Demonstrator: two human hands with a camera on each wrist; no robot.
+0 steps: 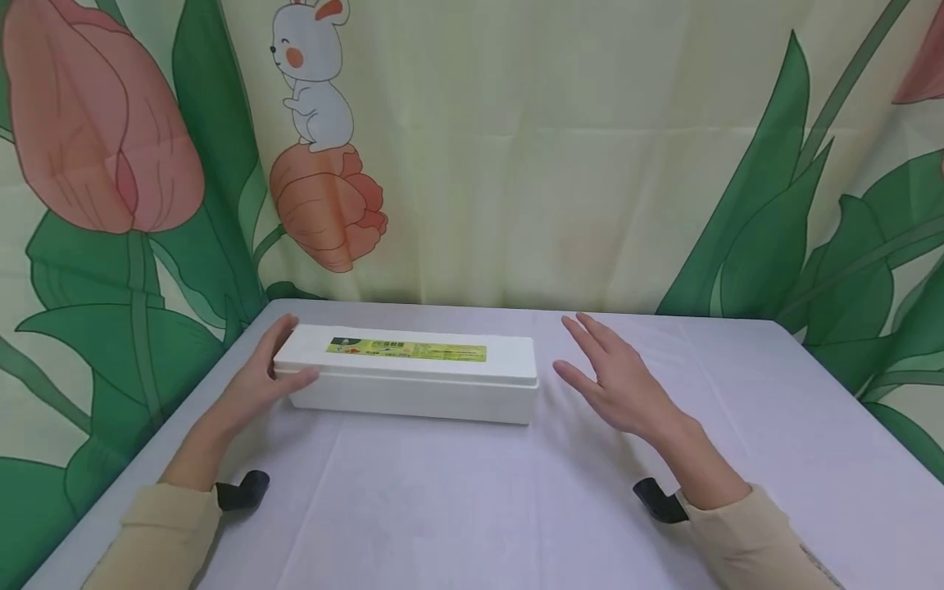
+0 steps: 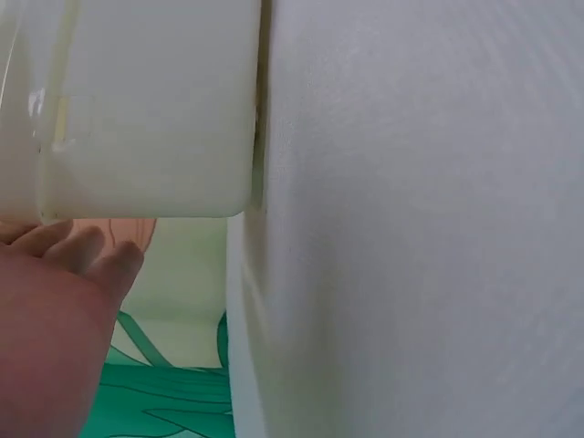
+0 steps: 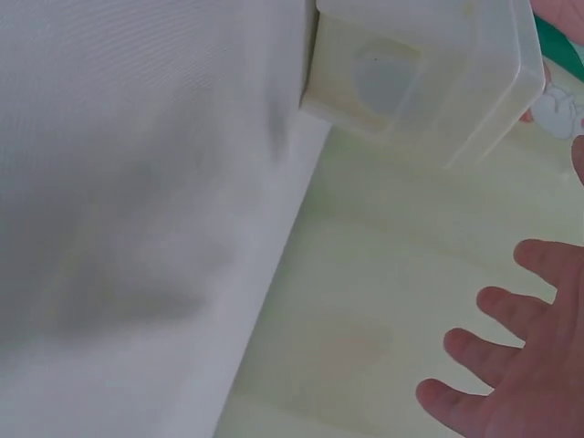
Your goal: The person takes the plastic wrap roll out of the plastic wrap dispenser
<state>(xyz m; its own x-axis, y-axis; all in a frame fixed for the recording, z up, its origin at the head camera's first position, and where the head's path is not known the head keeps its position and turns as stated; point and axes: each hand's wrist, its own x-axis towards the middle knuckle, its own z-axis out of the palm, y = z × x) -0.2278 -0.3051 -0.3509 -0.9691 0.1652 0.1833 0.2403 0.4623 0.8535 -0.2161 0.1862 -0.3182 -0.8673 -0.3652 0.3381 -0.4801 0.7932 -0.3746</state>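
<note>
A long white lidded plastic box (image 1: 413, 397) sits on the table, a yellow-green printed label (image 1: 406, 350) along its lid. My left hand (image 1: 269, 360) holds the box's left end, thumb over the front of the lid rim and fingers at the far left corner. The left wrist view has those fingers (image 2: 91, 251) against the end of the box (image 2: 155, 119). To the right of the box, apart from it, my right hand (image 1: 615, 381) hovers with its fingers spread and nothing in it. The box's inside is hidden by the lid.
A white cloth covers the table (image 1: 442, 500). Behind it hangs a curtain (image 1: 516, 164) printed with tulips, leaves and a rabbit. Black wrist mounts (image 1: 243, 490) stick out at both cuffs.
</note>
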